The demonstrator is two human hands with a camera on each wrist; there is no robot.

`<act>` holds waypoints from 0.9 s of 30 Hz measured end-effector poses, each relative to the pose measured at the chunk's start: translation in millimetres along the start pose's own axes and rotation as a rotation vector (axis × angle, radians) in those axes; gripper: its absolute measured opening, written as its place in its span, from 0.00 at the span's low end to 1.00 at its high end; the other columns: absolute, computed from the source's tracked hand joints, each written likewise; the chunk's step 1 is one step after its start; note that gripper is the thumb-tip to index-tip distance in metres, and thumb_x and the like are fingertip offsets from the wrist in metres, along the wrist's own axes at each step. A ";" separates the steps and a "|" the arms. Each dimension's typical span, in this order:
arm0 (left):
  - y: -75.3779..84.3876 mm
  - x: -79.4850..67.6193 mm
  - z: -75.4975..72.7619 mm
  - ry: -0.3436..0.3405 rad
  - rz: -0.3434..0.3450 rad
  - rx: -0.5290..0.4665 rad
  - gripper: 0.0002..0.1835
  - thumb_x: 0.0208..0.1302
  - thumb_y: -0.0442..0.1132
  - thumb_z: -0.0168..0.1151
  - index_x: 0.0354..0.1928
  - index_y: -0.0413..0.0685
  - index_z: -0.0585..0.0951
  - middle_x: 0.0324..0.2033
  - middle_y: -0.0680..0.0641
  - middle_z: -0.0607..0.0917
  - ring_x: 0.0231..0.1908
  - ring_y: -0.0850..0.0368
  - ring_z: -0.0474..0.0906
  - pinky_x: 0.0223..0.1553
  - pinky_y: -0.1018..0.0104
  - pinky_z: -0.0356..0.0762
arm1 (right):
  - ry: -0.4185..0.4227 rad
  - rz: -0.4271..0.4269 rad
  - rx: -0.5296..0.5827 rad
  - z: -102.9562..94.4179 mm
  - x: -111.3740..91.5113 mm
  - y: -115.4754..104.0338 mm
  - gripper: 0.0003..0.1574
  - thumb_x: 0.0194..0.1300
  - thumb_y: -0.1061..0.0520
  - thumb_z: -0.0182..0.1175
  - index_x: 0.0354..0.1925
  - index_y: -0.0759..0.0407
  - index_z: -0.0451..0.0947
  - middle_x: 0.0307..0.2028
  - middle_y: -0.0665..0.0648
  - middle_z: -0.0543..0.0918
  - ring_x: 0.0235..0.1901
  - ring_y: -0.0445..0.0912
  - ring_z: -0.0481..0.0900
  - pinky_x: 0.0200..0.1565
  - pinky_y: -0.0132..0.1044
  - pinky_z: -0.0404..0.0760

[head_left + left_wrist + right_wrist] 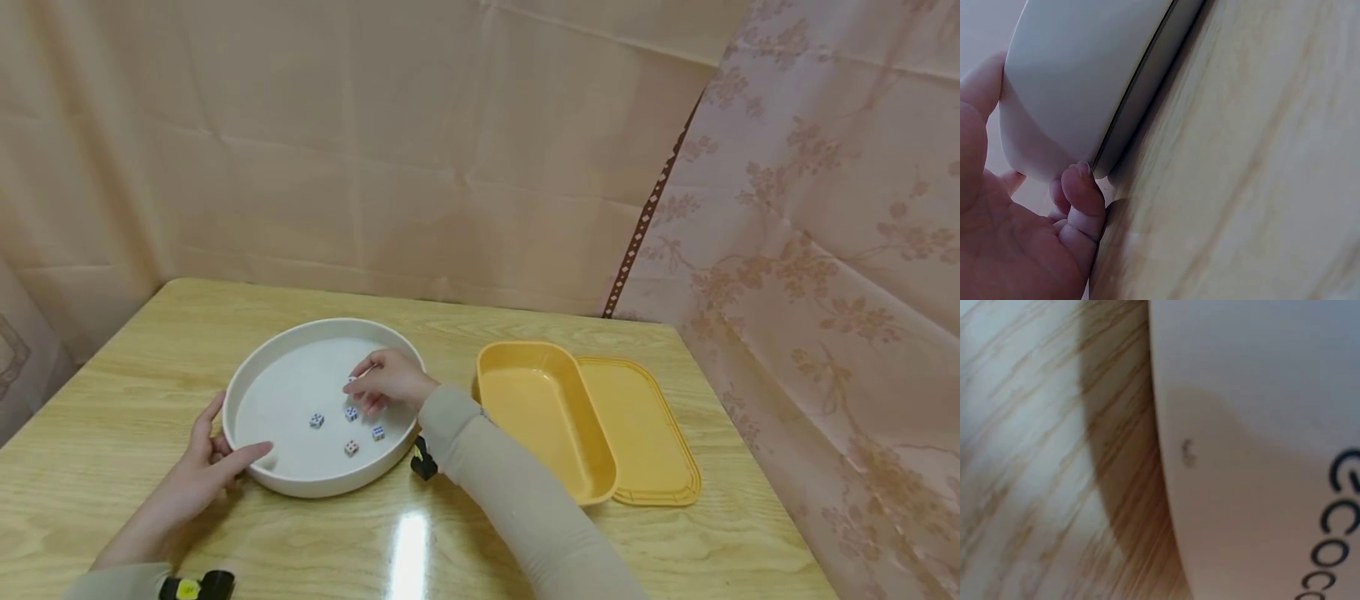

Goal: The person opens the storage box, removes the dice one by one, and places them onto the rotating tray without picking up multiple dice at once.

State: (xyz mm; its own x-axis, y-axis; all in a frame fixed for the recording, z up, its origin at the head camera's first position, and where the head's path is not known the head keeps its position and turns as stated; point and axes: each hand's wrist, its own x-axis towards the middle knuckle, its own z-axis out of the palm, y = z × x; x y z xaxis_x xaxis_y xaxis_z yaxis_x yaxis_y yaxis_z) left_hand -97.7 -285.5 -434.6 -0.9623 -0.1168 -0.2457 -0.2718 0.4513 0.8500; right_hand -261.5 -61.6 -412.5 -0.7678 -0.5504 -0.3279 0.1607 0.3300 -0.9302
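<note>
My left hand [198, 471] grips the left side of a round white tray [330, 487], its thumb over the rim and its fingers against the outer wall. In the left wrist view the fingers [1082, 194] curl at the tray's lower edge. My right hand [390, 379] reaches in over the tray's right rim and pinches a small die [351, 379] at its fingertips, mostly hidden. Below that hand lie a blue-dotted die [351, 413], another blue-dotted die [378, 433], a die [317, 421] further left and a red-dotted die [351, 448].
To the right stands a yellow rectangular box [525, 367], partly behind my right sleeve. Its yellow lid [637, 425] lies flat beside it, further right. Everything rests on a wood-grain table [300, 550], with a curtain [412, 167] hanging behind it.
</note>
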 end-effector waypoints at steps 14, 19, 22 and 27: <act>0.1 2.8 -1.2 0.003 0.007 -0.003 0.58 0.72 0.52 0.58 0.75 0.50 0.19 0.38 0.48 0.75 0.29 0.62 0.71 0.30 0.69 0.70 | 0.106 -0.054 -0.021 3.1 0.5 0.6 0.07 0.64 0.62 0.66 0.41 0.62 0.80 0.23 0.54 0.82 0.13 0.41 0.73 0.17 0.30 0.75; 1.3 6.6 -0.2 -0.021 0.008 -0.010 0.59 0.72 0.51 0.58 0.73 0.48 0.17 0.36 0.48 0.77 0.28 0.62 0.72 0.30 0.68 0.72 | 0.152 -0.073 -0.022 -0.5 -5.5 -4.4 0.06 0.66 0.59 0.65 0.40 0.61 0.80 0.24 0.54 0.82 0.15 0.41 0.74 0.18 0.29 0.75; 5.8 8.1 -0.1 -0.047 0.018 0.013 0.63 0.69 0.50 0.61 0.71 0.42 0.16 0.43 0.32 0.81 0.39 0.49 0.79 0.44 0.60 0.76 | 0.168 -0.082 -0.021 -5.9 -12.3 -7.7 0.07 0.66 0.58 0.64 0.41 0.61 0.80 0.25 0.54 0.82 0.15 0.42 0.75 0.20 0.30 0.77; 24.4 9.2 -9.1 -0.080 0.029 0.153 0.65 0.65 0.55 0.64 0.70 0.26 0.22 0.65 0.10 0.44 0.68 0.17 0.44 0.65 0.27 0.48 | 0.160 -0.094 0.016 -16.9 -24.9 -12.8 0.08 0.67 0.59 0.64 0.43 0.61 0.80 0.27 0.56 0.84 0.16 0.43 0.77 0.22 0.31 0.79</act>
